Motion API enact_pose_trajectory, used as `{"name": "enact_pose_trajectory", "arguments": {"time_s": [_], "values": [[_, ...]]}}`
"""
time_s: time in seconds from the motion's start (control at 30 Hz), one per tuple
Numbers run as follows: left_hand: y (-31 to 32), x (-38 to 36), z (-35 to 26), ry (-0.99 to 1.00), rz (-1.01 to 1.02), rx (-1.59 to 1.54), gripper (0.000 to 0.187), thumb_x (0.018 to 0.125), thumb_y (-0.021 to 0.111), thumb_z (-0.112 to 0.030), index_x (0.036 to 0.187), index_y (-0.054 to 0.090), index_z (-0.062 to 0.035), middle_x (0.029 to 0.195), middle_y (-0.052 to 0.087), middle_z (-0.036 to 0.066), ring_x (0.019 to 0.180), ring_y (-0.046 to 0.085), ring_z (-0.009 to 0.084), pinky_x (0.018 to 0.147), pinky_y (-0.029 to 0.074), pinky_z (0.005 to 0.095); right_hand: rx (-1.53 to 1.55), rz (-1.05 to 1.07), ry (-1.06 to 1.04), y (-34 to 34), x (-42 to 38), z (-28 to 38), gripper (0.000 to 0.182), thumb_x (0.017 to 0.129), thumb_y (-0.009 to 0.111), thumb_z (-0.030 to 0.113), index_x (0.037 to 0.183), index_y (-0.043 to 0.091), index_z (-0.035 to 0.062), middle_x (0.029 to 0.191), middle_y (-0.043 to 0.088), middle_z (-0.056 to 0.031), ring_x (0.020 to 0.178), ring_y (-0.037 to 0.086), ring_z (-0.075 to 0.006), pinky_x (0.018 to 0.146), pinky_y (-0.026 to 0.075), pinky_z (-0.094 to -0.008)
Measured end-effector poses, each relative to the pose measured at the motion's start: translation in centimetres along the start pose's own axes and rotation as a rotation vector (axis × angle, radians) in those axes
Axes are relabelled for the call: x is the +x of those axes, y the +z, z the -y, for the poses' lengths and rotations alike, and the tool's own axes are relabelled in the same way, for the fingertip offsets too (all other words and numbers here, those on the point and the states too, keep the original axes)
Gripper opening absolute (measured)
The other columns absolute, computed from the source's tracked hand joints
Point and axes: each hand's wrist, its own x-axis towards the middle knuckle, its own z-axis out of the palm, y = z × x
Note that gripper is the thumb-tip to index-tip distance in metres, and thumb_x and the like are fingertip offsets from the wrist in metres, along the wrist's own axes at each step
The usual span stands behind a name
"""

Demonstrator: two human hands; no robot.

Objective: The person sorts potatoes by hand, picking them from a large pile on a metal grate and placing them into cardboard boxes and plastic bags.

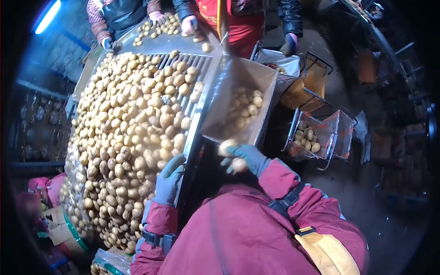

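Note:
Potatoes (123, 119) lie heaped over a slatted metal sorting table. My left hand (170, 179), in a blue-grey glove, is at the heap's right edge with its fingers stretched out; no potato shows in its grasp. My right hand (250, 158), gloved alike, is closed around two potatoes, one pale potato (228, 147) at the fingertips and another potato (239, 165) below. It is just in front of a lined carton (263, 87) with several potatoes inside, beside the table's metal rim (195, 126).
Two people in aprons stand across the table; one gloved hand (157, 18) rests near potatoes. To the right are a framed bag (321, 133) holding potatoes, a brown crate (298, 95) and a white-lined container (275, 59). Another carton (59, 224) stands at the lower left.

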Motion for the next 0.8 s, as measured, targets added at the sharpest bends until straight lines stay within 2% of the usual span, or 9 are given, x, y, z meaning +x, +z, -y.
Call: {"name": "enact_pose_trajectory", "arguments": {"time_s": [0.1, 0.2, 0.23, 0.33, 0.53, 0.7, 0.73, 0.77, 0.8], "values": [[-1.2, -0.1, 0.8, -0.044, -0.058, -0.03, 0.045, 0.096, 0.065, -0.015, 0.139, 0.058, 0.0001, 0.128, 0.066, 0.011, 0.111, 0.065, 0.0203, 0.093, 0.05, 0.0305, 0.25, -0.161, -0.243, -9.2, -0.5, 0.4, 0.045, 0.098, 0.058, 0.026, 0.126, 0.053, -0.0089, 0.097, 0.069, -0.0283, 0.072, 0.071, -0.0435, 0.059, 0.06, -0.0558], [-1.6, -0.2, 1.0, -0.061, -0.047, 0.004, 0.045, 0.096, 0.064, -0.017, 0.138, 0.058, -0.0007, 0.127, 0.067, 0.011, 0.11, 0.066, 0.0206, 0.093, 0.05, 0.0309, 0.283, -0.411, -0.616, -19.1, -1.4, 7.3, 0.065, 0.097, 0.059, 0.05, 0.13, 0.052, -0.0061, 0.101, 0.07, -0.0241, 0.07, 0.072, -0.0362, 0.057, 0.062, -0.0483], [-1.5, -0.2, 1.1, -0.06, -0.043, 0.007, 0.045, 0.097, 0.064, -0.017, 0.138, 0.059, -0.001, 0.126, 0.067, 0.011, 0.11, 0.066, 0.0205, 0.092, 0.05, 0.0309, 0.21, -0.511, -0.708, -18.2, -4.0, 10.1, 0.07, 0.097, 0.058, 0.055, 0.131, 0.052, -0.0057, 0.102, 0.07, -0.0224, 0.069, 0.072, -0.0336, 0.057, 0.062, -0.0453], [-1.5, 0.2, 1.0, -0.054, 0.0, 0.018, 0.044, 0.098, 0.063, -0.019, 0.139, 0.058, -0.0024, 0.128, 0.066, 0.011, 0.111, 0.066, 0.0217, 0.094, 0.051, 0.0326, 0.109, -0.436, -0.488, -18.4, -3.9, 11.1, 0.075, 0.096, 0.057, 0.061, 0.132, 0.052, -0.0053, 0.102, 0.071, -0.02, 0.068, 0.072, -0.0298, 0.058, 0.062, -0.04], [-3.2, -0.8, 1.9, -0.043, -0.104, -0.011, 0.042, 0.099, 0.062, -0.018, 0.138, 0.059, -0.0016, 0.124, 0.067, 0.01, 0.109, 0.065, 0.0177, 0.09, 0.051, 0.0295, 0.336, -0.184, -0.403, -9.6, 1.4, 4.0, 0.054, 0.101, 0.057, 0.043, 0.128, 0.061, -0.0029, 0.095, 0.072, -0.015, 0.072, 0.072, -0.0247, 0.064, 0.062, -0.0372], [-6.5, -3.6, 2.5, -0.103, -0.287, -0.103, 0.039, 0.1, 0.063, -0.017, 0.136, 0.061, -0.0022, 0.117, 0.069, 0.006, 0.092, 0.066, 0.0137, 0.083, 0.053, 0.0274, -0.189, -0.27, -0.366, -2.0, 3.3, 6.6, 0.041, 0.103, 0.055, 0.033, 0.117, 0.067, -0.0032, 0.079, 0.069, -0.0119, 0.064, 0.069, -0.0198, 0.059, 0.058, -0.0301], [-7.4, -4.1, 2.5, -0.084, -0.324, -0.092, 0.038, 0.099, 0.064, -0.017, 0.135, 0.061, -0.0029, 0.111, 0.07, 0.005, 0.088, 0.066, 0.0128, 0.079, 0.053, 0.0254, -0.226, -0.261, -0.428, -2.1, 4.6, 7.3, 0.042, 0.099, 0.06, 0.031, 0.118, 0.065, -0.0056, 0.074, 0.069, -0.017, 0.06, 0.069, -0.0261, 0.057, 0.059, -0.0342], [-8.3, -4.5, 2.3, -0.048, -0.359, -0.073, 0.037, 0.1, 0.063, -0.015, 0.134, 0.062, -0.0031, 0.108, 0.07, 0.004, 0.086, 0.065, 0.0113, 0.076, 0.053, 0.0246, -0.307, -0.153, -0.49, -3.7, 6.1, 7.7, 0.037, 0.1, 0.06, 0.026, 0.12, 0.065, -0.0053, 0.081, 0.071, -0.0153, 0.07, 0.07, -0.0224, 0.065, 0.059, -0.03], [-9.7, -4.9, 2.8, -0.013, -0.408, -0.072, 0.035, 0.1, 0.061, -0.014, 0.134, 0.063, -0.0037, 0.113, 0.07, 0.005, 0.087, 0.066, 0.0117, 0.078, 0.054, 0.0252, -0.429, -0.238, -0.611, -4.6, 7.8, 8.2, 0.035, 0.101, 0.06, 0.023, 0.121, 0.065, -0.005, 0.087, 0.072, -0.0138, 0.077, 0.07, -0.02, 0.07, 0.058, -0.0276]]}}
